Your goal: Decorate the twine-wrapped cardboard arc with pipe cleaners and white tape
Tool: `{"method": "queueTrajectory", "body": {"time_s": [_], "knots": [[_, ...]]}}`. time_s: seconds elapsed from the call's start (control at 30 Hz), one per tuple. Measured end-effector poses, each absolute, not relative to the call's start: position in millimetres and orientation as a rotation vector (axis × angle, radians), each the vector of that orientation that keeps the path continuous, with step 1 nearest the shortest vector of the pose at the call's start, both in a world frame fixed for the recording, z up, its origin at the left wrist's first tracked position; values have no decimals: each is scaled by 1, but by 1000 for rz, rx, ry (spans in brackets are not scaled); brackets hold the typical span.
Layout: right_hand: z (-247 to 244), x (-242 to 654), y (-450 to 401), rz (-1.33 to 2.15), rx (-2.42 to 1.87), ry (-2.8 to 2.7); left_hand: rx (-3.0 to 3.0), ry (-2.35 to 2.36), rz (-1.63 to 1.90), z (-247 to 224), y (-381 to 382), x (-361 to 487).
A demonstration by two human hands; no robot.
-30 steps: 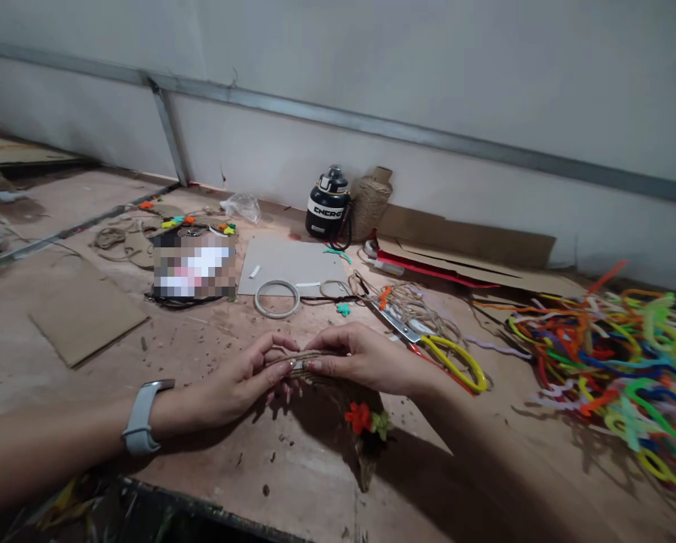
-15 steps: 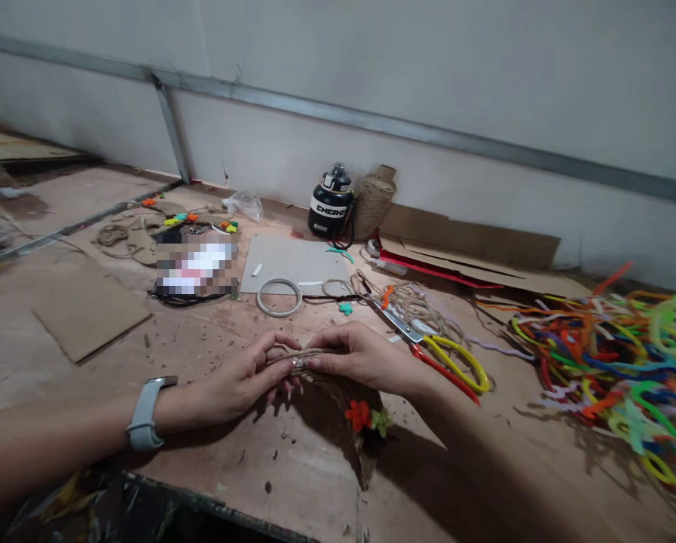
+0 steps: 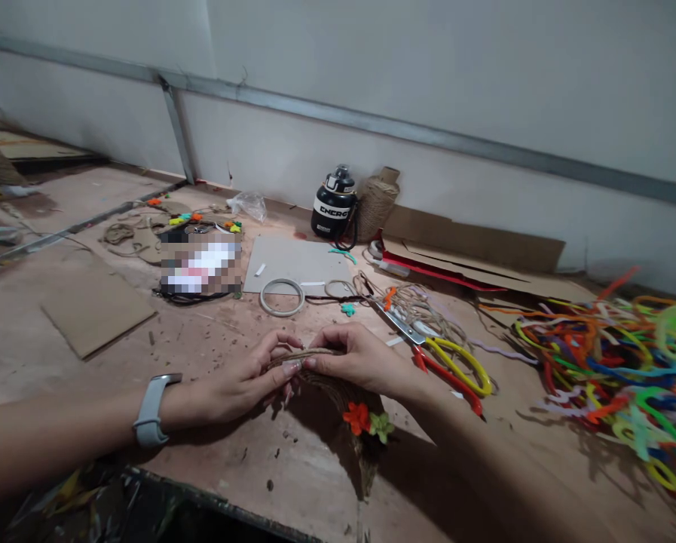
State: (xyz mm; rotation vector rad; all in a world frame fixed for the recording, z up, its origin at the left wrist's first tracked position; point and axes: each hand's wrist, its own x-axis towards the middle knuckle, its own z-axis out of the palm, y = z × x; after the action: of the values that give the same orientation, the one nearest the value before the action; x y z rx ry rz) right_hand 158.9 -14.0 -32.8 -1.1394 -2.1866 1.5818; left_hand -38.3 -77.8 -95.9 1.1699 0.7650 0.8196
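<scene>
Both hands pinch the upper edge of a curved piece covered in brown twine (image 3: pixel 338 388), just above the table. My left hand (image 3: pixel 258 373) grips its left end, thumb on top and fingers behind. My right hand (image 3: pixel 360 358) holds the same edge close by, the two thumbs nearly touching. An orange-red fuzzy flower (image 3: pixel 356 418) and a light green one (image 3: pixel 381 427) sit on the lower right part of the piece, which narrows to a point below them. The fingers behind the piece are partly hidden.
Scissors (image 3: pixel 428 354) with yellow and red handles lie right of my hands, beside loose twine. A tape roll (image 3: pixel 282 297) and grey cardboard (image 3: pixel 292 260) lie ahead. Colourful pipe cleaners (image 3: pixel 614 369) heap at right. A black bottle (image 3: pixel 334 204) and twine spool (image 3: pixel 378 202) stand behind.
The view has shifted slightly. Both hands keep hold of the twine-covered piece at nearly the same spot, with only small finger movement.
</scene>
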Motion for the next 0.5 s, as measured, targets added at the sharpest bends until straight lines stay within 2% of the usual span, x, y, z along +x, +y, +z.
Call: {"method": "queueTrajectory", "body": {"time_s": [0.5], "knots": [[-35, 160, -11, 1719, -1064, -2118, 1178, 723, 819, -100, -75, -39]]}}
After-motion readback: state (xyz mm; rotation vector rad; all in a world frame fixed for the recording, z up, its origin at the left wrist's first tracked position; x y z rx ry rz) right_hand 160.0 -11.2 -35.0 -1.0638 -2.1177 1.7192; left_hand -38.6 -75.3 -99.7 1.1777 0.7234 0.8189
